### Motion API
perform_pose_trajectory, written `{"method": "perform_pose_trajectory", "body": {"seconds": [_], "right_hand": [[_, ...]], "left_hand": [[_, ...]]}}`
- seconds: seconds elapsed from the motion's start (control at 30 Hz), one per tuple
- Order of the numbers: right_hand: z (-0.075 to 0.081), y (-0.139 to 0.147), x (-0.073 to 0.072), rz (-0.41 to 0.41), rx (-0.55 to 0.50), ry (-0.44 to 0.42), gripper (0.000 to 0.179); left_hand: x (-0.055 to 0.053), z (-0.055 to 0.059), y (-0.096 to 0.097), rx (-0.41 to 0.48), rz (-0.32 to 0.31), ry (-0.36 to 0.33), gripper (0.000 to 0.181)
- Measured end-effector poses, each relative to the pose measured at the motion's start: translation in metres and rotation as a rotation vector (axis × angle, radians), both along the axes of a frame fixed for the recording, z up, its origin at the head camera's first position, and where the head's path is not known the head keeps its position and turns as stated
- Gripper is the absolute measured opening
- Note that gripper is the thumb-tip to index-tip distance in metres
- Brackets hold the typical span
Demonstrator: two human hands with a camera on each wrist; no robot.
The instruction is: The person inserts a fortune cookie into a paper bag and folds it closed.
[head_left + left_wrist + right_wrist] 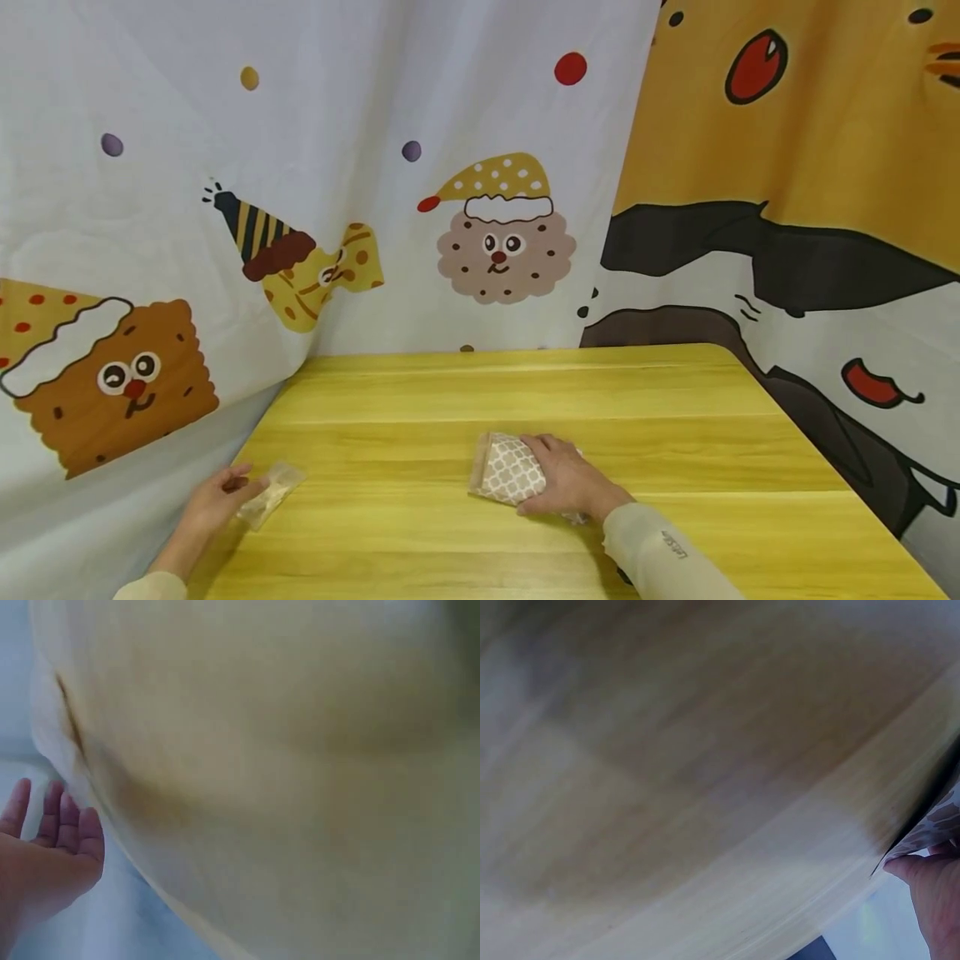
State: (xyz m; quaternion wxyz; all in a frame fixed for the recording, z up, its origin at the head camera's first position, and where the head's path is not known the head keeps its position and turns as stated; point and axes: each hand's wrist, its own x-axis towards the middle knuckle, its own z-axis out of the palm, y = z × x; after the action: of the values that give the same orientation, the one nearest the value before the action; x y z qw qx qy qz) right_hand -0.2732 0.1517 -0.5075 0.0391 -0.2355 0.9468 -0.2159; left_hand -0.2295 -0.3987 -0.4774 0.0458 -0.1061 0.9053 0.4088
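Observation:
My right hand [562, 479] lies over a folded beige paper bag [513, 471] with a white lattice pattern and a plain brown edge, gripping it between thumb and fingers on the table. The right wrist view catches the thumb of that hand [934, 900] against the patterned bag [937, 821]. At the table's left edge is my left hand [217, 498], beside a small clear plastic packet [273, 493] with pale contents; its thumb reaches the packet. In the left wrist view, the left hand [56, 855] has loosely bent fingers with a gap to the thumb.
The yellow wood-grain table [375, 467] has a rounded far right corner. A white curtain [337, 100] with cartoon prints hangs behind it and along the left side. Part of a small dark object [624, 575] shows by the right sleeve.

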Motion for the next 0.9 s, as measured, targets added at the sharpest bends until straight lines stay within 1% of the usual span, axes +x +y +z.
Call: {"method": "perform_pose_trajectory", "body": {"seconds": [0.07, 0.17, 0.3, 0.37, 0.47, 0.53, 0.63, 0.77, 0.9], "right_hand": [[-0.001, 0.0, 0.001, 0.0, 0.004, -0.001, 0.112], [-0.001, 0.0, 0.001, 0.004, -0.001, 0.008, 0.112], [-0.001, 0.0, 0.0, 0.001, 0.001, 0.023, 0.112], [-0.001, 0.001, 0.0, -0.003, 0.007, 0.026, 0.112], [-0.001, 0.0, -0.001, -0.001, 0.015, 0.025, 0.111], [0.0, 0.0, -0.001, 0.001, 0.017, 0.023, 0.11], [0.0, 0.0, 0.0, 0.006, 0.015, 0.021, 0.109], [-0.001, 0.0, 0.0, 0.009, 0.015, 0.021, 0.108], [0.0, 0.0, 0.0, 0.002, 0.012, 0.022, 0.108]], "left_hand": [[0.002, -0.002, -0.002, -0.022, -0.031, -0.047, 0.087], [0.003, -0.005, -0.001, -0.046, -0.052, -0.087, 0.094], [0.002, -0.006, 0.004, -0.11, -0.079, -0.087, 0.103], [0.001, -0.006, 0.007, -0.16, -0.105, -0.076, 0.103], [0.001, -0.006, 0.009, -0.212, -0.145, -0.051, 0.097], [0.001, -0.005, 0.009, -0.236, -0.159, -0.031, 0.09], [0.001, -0.006, 0.012, -0.251, -0.151, 0.0, 0.079], [-0.001, -0.008, 0.017, -0.238, -0.139, 0.044, 0.068], [-0.007, -0.004, 0.028, -0.19, -0.157, 0.068, 0.069]]}}
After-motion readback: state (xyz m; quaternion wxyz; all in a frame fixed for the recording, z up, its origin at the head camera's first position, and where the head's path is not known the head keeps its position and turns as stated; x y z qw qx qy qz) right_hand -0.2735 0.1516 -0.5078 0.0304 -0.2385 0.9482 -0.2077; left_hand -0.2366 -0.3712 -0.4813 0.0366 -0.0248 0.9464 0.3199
